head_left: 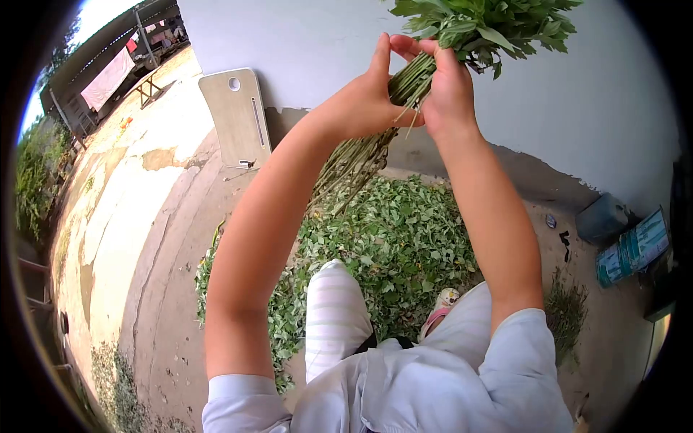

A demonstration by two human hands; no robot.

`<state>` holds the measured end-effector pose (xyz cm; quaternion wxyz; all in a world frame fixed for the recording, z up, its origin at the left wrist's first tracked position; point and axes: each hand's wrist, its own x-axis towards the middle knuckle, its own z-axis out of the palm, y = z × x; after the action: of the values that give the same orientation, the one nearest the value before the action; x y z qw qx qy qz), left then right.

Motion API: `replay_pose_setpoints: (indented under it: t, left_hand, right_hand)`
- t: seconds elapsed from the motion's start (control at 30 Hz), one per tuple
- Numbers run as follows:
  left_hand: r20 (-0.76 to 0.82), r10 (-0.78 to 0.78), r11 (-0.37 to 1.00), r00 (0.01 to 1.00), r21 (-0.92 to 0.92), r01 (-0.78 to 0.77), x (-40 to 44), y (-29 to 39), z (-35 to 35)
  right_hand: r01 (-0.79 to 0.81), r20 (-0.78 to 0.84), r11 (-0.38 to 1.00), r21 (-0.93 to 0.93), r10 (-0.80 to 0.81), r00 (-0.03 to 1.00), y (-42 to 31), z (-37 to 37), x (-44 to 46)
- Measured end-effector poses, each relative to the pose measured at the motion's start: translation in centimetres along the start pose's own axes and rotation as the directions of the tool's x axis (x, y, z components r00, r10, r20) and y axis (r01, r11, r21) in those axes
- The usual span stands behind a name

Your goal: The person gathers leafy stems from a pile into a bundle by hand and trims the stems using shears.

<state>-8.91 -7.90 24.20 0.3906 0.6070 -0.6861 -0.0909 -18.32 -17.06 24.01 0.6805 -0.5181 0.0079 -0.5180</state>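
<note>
A bunch of leafy green stems (485, 27) is held up before the wall, leaves toward the upper right and thin bare stems trailing down to the lower left. My right hand (449, 94) is closed round the stems just below the leaves. Against the other side of the stems rests my left hand (368, 101), curved about them with its thumb across the lower part. Some of the fingers are hidden behind the bunch. Beneath both hands lies a broad pile of loose green leaves (404, 231) on the ground, around my legs.
A pale wall (570, 108) rises in front. Leaning on it at the left is a beige panel (234, 119). To the right are a dark bluish container (603, 216), a teal printed container (634, 247) and a heap of thin stems (567, 310). Sunlit concrete (115, 209) stretches away left.
</note>
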Motion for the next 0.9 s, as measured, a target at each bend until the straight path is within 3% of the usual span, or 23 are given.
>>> replay_pose_setpoints:
  t: [0.03,0.07,0.1,0.13,0.2,0.23,0.27,0.37,0.47,0.53,0.6,0.63,0.73,0.87,0.9]
  left_hand:
    - [-0.001,-0.020,1.000,1.000,0.011,0.020,-0.2,-0.9,-0.6]
    - [0.079,-0.094,0.914,0.992,-0.388,0.118,-0.3,-2.3,-1.3]
    - [0.174,-0.127,0.667,0.976,-0.714,0.214,-0.4,-3.0,-2.2]
    - [0.284,-0.054,0.414,0.957,-0.866,0.280,-0.4,-3.4,-2.9]
    - [0.276,-0.059,0.467,0.959,-0.842,0.271,-0.6,-3.6,-3.3]
    - [0.219,-0.147,0.722,0.965,-0.642,0.256,-0.7,-3.4,-3.1]
    - [0.139,-0.208,0.896,0.968,-0.369,0.246,-0.8,-3.0,-2.9]
    - [0.124,-0.189,0.897,0.974,-0.383,0.222,-1.1,-3.4,-2.7]
    - [0.143,-0.130,0.903,0.981,-0.391,0.177,-1.3,-3.7,-2.4]
    - [0.156,-0.098,0.887,0.983,-0.434,0.157,-1.2,-4.0,-2.0]
    - [0.085,-0.188,0.831,0.978,-0.517,0.205,-1.1,-3.8,-1.4]
    - [0.026,-0.128,0.806,0.991,-0.580,0.119,-0.6,-4.5,-0.7]
    - [0.083,-0.203,0.718,0.976,-0.664,0.206,-0.4,-4.6,0.0]
    - [0.091,-0.243,0.709,0.966,-0.663,0.241,0.1,-4.0,0.7]
    - [0.021,-0.269,0.748,0.963,-0.626,0.223,0.4,-4.1,0.9]
  right_hand:
    - [0.035,0.013,0.998,0.044,-0.036,0.999,0.5,0.5,0.0]
    - [0.073,0.022,0.993,0.088,-0.075,0.997,0.9,0.9,0.0]
    - [0.085,0.035,0.996,-0.028,-0.084,0.996,1.2,1.1,0.0]
    - [0.078,0.032,0.997,-0.014,-0.078,0.996,1.6,1.4,0.1]
    - [0.065,0.181,0.988,-0.140,-0.039,0.983,2.1,1.8,0.1]
    - [0.111,0.210,0.954,-0.280,-0.053,0.976,2.4,2.2,-0.2]
    - [0.068,0.246,0.980,-0.186,-0.021,0.969,2.7,2.5,-0.6]
    - [0.093,0.362,0.982,-0.167,-0.026,0.932,3.8,1.7,0.1]
    - [-0.172,0.344,0.947,-0.272,0.262,0.902,3.2,1.6,0.2]
    - [-0.226,0.371,0.885,-0.406,0.386,0.844,2.0,1.7,0.1]
    - [-0.200,0.373,0.898,-0.391,0.354,0.858,2.2,1.7,0.1]
    - [-0.210,0.361,0.887,-0.412,0.370,0.856,2.3,1.6,0.2]
    - [-0.251,0.358,0.876,-0.411,0.408,0.840,2.3,1.2,0.4]
    - [-0.273,0.345,0.912,-0.307,0.374,0.861,2.9,0.1,0.8]
    - [-0.249,0.252,0.896,-0.368,0.354,0.900,2.7,0.1,0.3]
